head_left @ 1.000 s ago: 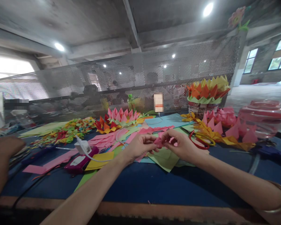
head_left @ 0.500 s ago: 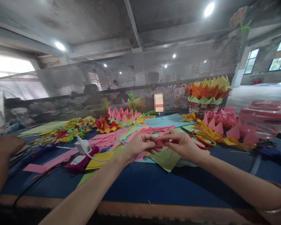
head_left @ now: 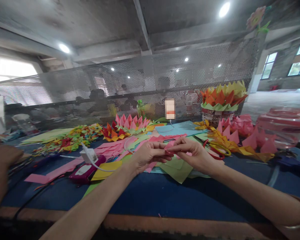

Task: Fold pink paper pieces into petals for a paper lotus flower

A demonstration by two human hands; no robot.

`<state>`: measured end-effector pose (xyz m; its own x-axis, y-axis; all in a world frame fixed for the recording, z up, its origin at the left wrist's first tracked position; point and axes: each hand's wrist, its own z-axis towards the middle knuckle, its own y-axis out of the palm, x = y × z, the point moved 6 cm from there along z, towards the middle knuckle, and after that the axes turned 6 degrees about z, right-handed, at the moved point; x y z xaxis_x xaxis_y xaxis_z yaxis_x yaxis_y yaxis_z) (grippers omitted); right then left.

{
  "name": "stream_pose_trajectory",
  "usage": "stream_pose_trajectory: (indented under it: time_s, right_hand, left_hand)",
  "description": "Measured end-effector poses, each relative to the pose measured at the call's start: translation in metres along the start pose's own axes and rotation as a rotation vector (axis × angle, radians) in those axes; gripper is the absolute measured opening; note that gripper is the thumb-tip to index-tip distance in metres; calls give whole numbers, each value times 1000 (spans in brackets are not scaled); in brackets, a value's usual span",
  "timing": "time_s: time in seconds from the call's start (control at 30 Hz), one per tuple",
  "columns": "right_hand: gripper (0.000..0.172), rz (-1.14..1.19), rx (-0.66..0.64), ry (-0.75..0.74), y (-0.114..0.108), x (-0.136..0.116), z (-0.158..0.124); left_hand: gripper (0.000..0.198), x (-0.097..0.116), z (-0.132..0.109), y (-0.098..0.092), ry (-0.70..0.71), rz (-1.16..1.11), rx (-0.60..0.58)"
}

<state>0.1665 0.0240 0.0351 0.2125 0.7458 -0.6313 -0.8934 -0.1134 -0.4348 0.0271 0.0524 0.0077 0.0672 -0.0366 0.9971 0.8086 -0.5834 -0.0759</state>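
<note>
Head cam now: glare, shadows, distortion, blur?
Head view: glare blows out the wide white window, upper left. Head view: soft shadow on the blue tabletop under the right forearm. Head view: wide-angle stretch towards the edges. Head view: small pink folded paper looks soft, its creases unclear.

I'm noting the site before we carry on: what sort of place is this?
It looks like a paper-craft workshop, perhaps in an industrial hall. What shows it: the loose pink paper strips, the pink folded-paper flower and the bare concrete ceiling overhead.

A perforated screen backs the blue table.
</note>
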Motion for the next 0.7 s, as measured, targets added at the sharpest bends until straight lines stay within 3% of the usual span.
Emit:
stream_pose_trajectory:
  time_s: [0.2,0.37,0.7]
  right_hand:
    - [22,43,52,122,-2,10,-1]
    - [17,168,-4,202,1,11,-1]
    - [22,191,8,192,3,16,-2]
  left_hand:
    - [28,0,0,1,-4,41,-4]
    - [27,1,-1,1,1,37,11]
    - [25,2,-3,4,-28,10,22]
